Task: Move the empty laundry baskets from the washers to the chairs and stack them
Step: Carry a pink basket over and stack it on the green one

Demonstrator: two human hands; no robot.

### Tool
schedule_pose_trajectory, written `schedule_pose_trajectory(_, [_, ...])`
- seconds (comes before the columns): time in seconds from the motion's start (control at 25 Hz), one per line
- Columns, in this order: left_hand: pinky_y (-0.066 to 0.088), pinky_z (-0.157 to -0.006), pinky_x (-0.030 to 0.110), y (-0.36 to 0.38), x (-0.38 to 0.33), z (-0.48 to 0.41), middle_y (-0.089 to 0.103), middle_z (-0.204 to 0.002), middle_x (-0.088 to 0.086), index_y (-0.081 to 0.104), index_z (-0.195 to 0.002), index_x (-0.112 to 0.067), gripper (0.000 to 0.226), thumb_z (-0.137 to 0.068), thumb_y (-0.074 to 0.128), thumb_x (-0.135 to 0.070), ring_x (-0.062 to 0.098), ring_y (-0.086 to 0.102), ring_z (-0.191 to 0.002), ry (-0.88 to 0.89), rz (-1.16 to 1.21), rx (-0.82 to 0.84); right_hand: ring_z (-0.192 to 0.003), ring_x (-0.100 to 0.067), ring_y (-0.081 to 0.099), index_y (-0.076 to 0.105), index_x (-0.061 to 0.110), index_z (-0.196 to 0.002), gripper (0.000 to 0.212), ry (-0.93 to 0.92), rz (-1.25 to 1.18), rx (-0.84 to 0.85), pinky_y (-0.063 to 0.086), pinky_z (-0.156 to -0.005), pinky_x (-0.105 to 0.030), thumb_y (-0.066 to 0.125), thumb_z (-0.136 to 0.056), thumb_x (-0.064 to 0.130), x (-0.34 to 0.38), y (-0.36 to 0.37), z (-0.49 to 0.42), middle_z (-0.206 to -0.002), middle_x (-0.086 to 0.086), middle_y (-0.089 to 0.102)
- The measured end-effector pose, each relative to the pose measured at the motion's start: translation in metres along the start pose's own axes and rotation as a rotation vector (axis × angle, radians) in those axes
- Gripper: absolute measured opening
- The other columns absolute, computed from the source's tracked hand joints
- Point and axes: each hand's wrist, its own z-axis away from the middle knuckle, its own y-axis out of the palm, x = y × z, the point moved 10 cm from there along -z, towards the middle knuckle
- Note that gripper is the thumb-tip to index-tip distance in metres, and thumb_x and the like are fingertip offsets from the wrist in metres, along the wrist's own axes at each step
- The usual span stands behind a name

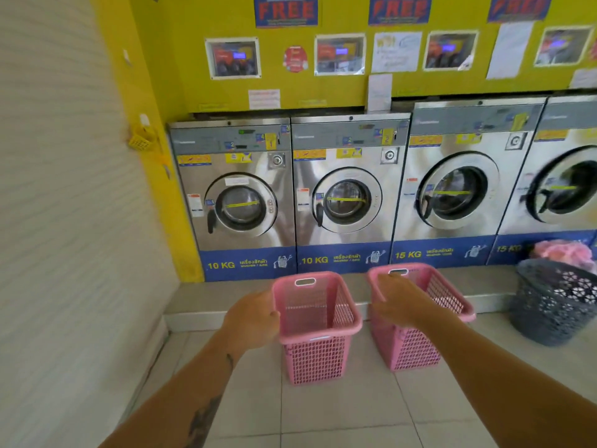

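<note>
From the head view I had both bare arms stretched out toward two empty pink baskets standing on the tiled floor (339, 415) in front of the washers (239, 195).

My left hand (250, 321) was at the left rim of the left pink basket (315, 357). The fingers (269, 313) were curled against the outer edge of that rim with the thumb on the near side, closed on it as far as I could judge, though the fingertips were partly hidden behind the rim. The basket stood upright just beyond and to the right of those fingers, its mesh walls showing nothing inside.

My right hand (399, 305) was over the near left corner of the right pink basket (416, 347). It was blurred, so I could not tell whether its fingers had closed on the rim or only lay spread above it. That basket stood upright under and beyond the hand, just beside the left one but apart from it.

Well to the right of my right hand's fingers a grey basket (549, 312) held pink laundry (563, 252), set against the step below the machines.
</note>
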Motion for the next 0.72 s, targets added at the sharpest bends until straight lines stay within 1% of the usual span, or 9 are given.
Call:
schedule_pose_trajectory(0.04, [0.042, -0.096, 0.034, 0.012, -0.004, -0.031, 0.059, -0.132, 0.011, 0.055, -0.127, -0.013, 0.042, -0.088, 0.046, -0.025, 0.027, 0.055, -0.119, 0.004, -0.018, 0.008, -0.105, -0.023, 0.058, 0.058, 0.015, -0.111, 0.03, 0.001, 0.003, -0.007, 0.05, -0.09, -0.033, 0.059, -0.082, 0.018, -0.017, 0.002, -0.029, -0.111, -0.002, 0.059])
schedule_pose_trajectory(0.12, [0.041, -0.099, 0.035, 0.026, -0.008, -0.088, 0.057, -0.134, 0.011, 0.052, -0.129, -0.012, 0.043, -0.09, 0.045, -0.026, 0.027, 0.053, -0.121, -0.019, -0.039, 0.001, -0.112, -0.025, 0.057, 0.059, 0.012, -0.116, 0.033, -0.008, -0.011, -0.011, 0.046, -0.093, -0.035, 0.056, -0.083, 0.015, -0.042, 0.001, -0.083, -0.116, -0.005, 0.061])
schedule_pose_trajectory(0.2, [0.039, -0.101, 0.035, 0.04, -0.009, -0.138, 0.055, -0.135, 0.011, 0.051, -0.131, -0.012, 0.045, -0.09, 0.045, -0.029, 0.027, 0.051, -0.122, -0.051, -0.031, 0.002, -0.114, -0.027, 0.055, 0.057, 0.011, -0.118, 0.036, 0.012, -0.017, 0.043, 0.045, -0.093, -0.035, 0.055, -0.081, 0.012, -0.068, 0.007, -0.134, -0.121, -0.007, 0.058])
schedule_pose_trajectory(0.36, [0.033, -0.108, 0.035, 0.073, -0.003, -0.222, 0.046, -0.144, 0.01, 0.042, -0.14, -0.01, 0.054, -0.09, 0.045, -0.03, 0.025, 0.044, -0.131, -0.142, 0.029, 0.042, -0.114, -0.031, 0.053, 0.055, 0.006, -0.114, 0.036, 0.028, -0.002, 0.123, 0.047, -0.093, -0.039, 0.056, -0.079, 0.01, -0.106, 0.015, -0.235, -0.123, -0.012, 0.053])
schedule_pose_trajectory(0.44, [0.039, -0.106, 0.037, 0.09, 0.004, -0.262, 0.05, -0.14, 0.009, 0.047, -0.134, -0.011, 0.05, -0.088, 0.045, -0.031, 0.026, 0.048, -0.127, -0.167, 0.043, 0.036, -0.114, -0.033, 0.054, 0.053, 0.004, -0.115, 0.036, 0.024, 0.023, 0.153, 0.046, -0.094, -0.041, 0.056, -0.081, 0.013, -0.118, 0.028, -0.282, -0.124, -0.015, 0.052])
schedule_pose_trajectory(0.52, [0.045, -0.096, 0.038, 0.106, 0.015, -0.305, 0.057, -0.125, 0.008, 0.053, -0.12, -0.013, 0.041, -0.084, 0.045, -0.03, 0.027, 0.054, -0.116, -0.17, 0.057, 0.005, -0.113, -0.033, 0.054, 0.051, 0.003, -0.115, 0.035, 0.039, 0.032, 0.17, 0.046, -0.093, -0.039, 0.057, -0.082, 0.016, -0.129, 0.047, -0.331, -0.125, -0.016, 0.051])
schedule_pose_trajectory(0.6, [0.047, -0.087, 0.036, 0.126, 0.029, -0.349, 0.057, -0.115, 0.007, 0.053, -0.111, -0.012, 0.035, -0.08, 0.047, -0.026, 0.027, 0.056, -0.107, -0.173, 0.046, -0.022, -0.116, -0.034, 0.052, 0.05, 0.004, -0.121, 0.041, 0.054, 0.051, 0.204, 0.045, -0.093, -0.037, 0.058, -0.083, 0.018, -0.139, 0.071, -0.376, -0.129, -0.016, 0.051])
schedule_pose_trajectory(0.64, [0.047, -0.086, 0.036, 0.139, 0.04, -0.372, 0.057, -0.114, 0.006, 0.053, -0.113, -0.012, 0.036, -0.079, 0.047, -0.025, 0.026, 0.056, -0.106, -0.186, 0.051, -0.026, -0.12, -0.034, 0.051, 0.048, 0.004, -0.127, 0.048, 0.067, 0.051, 0.222, 0.045, -0.097, -0.038, 0.059, -0.083, 0.018, -0.146, 0.088, -0.401, -0.133, -0.016, 0.049])
schedule_pose_trajectory(0.72, [0.049, -0.089, 0.037, 0.166, 0.061, -0.406, 0.055, -0.115, 0.003, 0.049, -0.122, -0.014, 0.045, -0.079, 0.049, -0.025, 0.022, 0.055, -0.105, -0.224, 0.07, -0.002, -0.127, -0.034, 0.046, 0.042, 0.006, -0.137, 0.058, 0.104, 0.028, 0.266, 0.042, -0.104, -0.04, 0.058, -0.083, 0.019, -0.157, 0.119, -0.435, -0.139, -0.016, 0.045])
